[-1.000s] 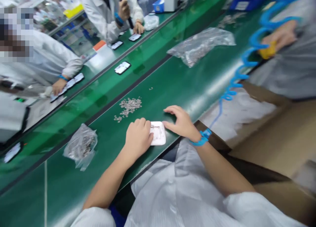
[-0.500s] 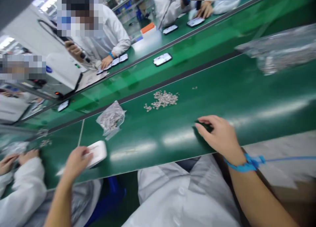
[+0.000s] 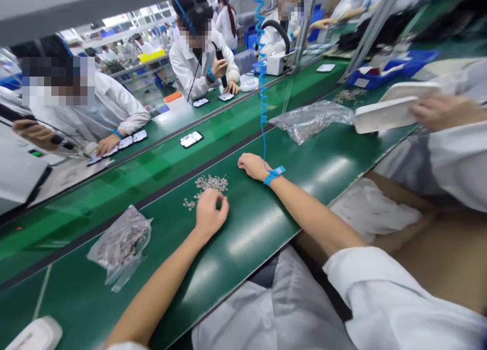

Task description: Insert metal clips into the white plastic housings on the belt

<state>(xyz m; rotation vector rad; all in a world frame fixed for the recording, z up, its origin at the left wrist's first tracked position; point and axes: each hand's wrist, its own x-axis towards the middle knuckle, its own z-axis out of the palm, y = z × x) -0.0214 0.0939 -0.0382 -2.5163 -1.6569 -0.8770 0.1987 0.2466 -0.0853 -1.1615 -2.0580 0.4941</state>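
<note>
My left hand (image 3: 210,213) is at the near side of a pile of small metallic pieces (image 3: 213,182) on the green bench. Its thumb and fingers curl together, and whatever they may pinch is hidden. To the right of the pile, my right hand (image 3: 253,166) rests low over the bench with fingertips pressed together; I cannot make out anything in them. Around its wrist is a blue strap (image 3: 274,175). A clear plastic bag (image 3: 120,243) with more small pieces lies to the left. The white tray (image 3: 38,335) is at the lower left corner.
A coiled blue cord (image 3: 262,86) hangs down to my right wrist. Beyond it lies another clear bag (image 3: 312,119). At the right, a co-worker's hand (image 3: 445,111) holds white trays (image 3: 388,114). A phone-like device (image 3: 191,139) sits on the strip behind the bench.
My left hand has let go of the white tray and moved right to the pile. My right hand has closed its fingers and reached farther forward. The view has swung to the right.
</note>
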